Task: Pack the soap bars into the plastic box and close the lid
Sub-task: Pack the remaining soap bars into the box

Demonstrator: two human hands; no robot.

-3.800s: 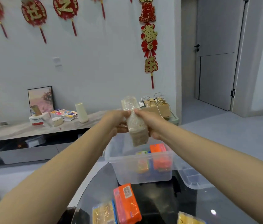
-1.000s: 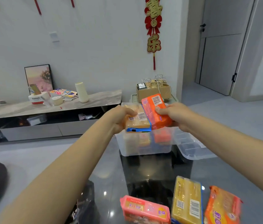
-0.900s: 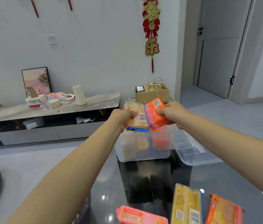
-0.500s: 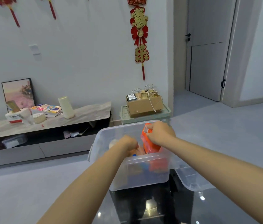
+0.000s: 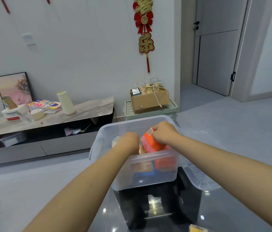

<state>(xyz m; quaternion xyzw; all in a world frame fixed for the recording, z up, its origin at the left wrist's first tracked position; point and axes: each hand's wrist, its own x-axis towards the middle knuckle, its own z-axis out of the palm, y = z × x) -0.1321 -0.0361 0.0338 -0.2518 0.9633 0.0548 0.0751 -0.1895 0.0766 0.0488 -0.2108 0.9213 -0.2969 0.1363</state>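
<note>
At the near edge of the dark tabletop (image 5: 223, 215) a yellow bar (image 5: 197, 229) waits, barely in view. Farther in, the clear box (image 5: 148, 180) stands with bars already stacked inside. Both hands reach over its rim: the right hand (image 5: 164, 133) clasps an orange bar (image 5: 150, 143), tilted, half lowered; the left hand (image 5: 129, 141) is buried inside, and what it grips I cannot tell. The lid (image 5: 198, 178) lies just right of the box, overhanging the tabletop's far edge. Risk: the tilted bar may wedge crooked and block the lid, or a nudge may tip the lid off.
</note>
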